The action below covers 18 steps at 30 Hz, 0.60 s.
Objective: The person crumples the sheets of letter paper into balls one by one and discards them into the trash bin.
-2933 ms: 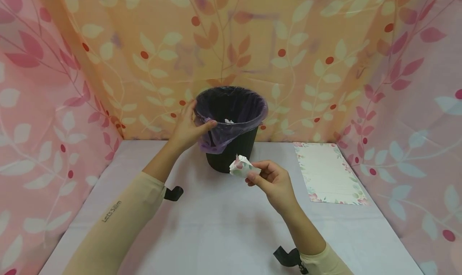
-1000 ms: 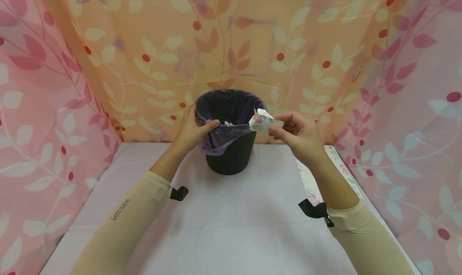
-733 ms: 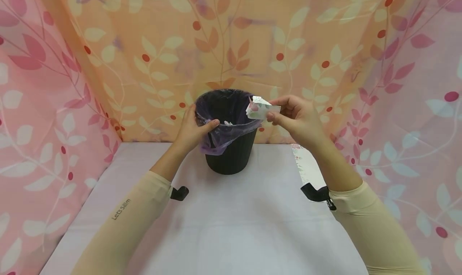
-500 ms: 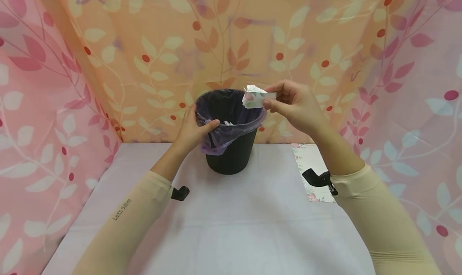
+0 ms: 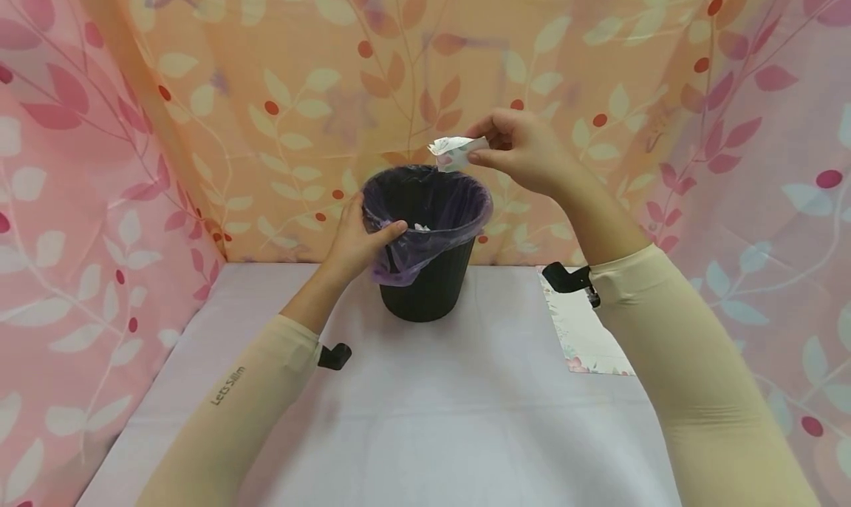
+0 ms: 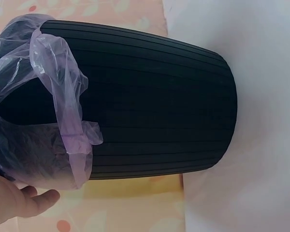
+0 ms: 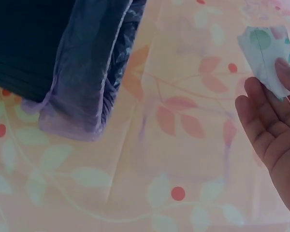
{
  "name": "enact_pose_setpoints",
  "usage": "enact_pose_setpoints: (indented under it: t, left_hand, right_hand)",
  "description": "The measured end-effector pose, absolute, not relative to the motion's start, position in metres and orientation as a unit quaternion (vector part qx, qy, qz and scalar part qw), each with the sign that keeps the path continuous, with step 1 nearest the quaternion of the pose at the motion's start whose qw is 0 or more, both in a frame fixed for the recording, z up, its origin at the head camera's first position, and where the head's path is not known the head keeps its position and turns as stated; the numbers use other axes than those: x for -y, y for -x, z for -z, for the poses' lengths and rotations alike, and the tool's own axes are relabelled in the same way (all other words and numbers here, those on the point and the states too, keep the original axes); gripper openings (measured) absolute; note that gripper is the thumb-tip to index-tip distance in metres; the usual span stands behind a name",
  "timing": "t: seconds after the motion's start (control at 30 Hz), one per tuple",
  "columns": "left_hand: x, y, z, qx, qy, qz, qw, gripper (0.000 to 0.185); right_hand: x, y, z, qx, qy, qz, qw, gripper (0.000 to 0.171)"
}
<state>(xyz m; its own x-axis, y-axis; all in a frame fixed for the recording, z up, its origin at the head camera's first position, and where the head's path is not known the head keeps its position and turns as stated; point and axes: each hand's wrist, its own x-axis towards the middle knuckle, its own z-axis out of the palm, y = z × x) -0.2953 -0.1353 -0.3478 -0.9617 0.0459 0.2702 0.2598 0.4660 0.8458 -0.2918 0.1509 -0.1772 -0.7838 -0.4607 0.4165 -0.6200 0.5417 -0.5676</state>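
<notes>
A black trash can (image 5: pixel 425 296) stands upright at the back of the table, lined with a thin purple bag (image 5: pixel 407 264) folded over its rim. My left hand (image 5: pixel 355 241) holds the rim at the left, thumb across the bag's front edge; its fingers are partly cut off in the left wrist view. Above the can's opening, my right hand (image 5: pixel 525 152) pinches a crumpled piece of floral paper (image 5: pixel 453 157) between thumb and fingers. The right wrist view shows this paper (image 7: pixel 266 55) apart from the can. Inside the can, a small white scrap (image 5: pixel 422 227) shows.
A flat sheet of floral-bordered paper (image 5: pixel 588 337) lies on the table's right side, partly covered by the right forearm. White cloth covers the table (image 5: pixel 425 411). Patterned curtains (image 5: pixel 299 130) close in the back and both sides. Each wrist carries a black camera mount (image 5: pixel 565 278).
My right hand has carried the crumpled paper up from in front of the can, past its right side, to above the opening. My left hand has stayed on the rim.
</notes>
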Motion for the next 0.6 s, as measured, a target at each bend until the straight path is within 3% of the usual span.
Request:
enact_pose_setpoints:
  t: [0.6]
  left_hand:
    - [0.131,0.3,0.351,0.852,0.081,0.506,0.102,0.115]
  right_hand:
    - [-0.131,0.345,0.177,0.904,-0.288,-0.304,0.085,0.028]
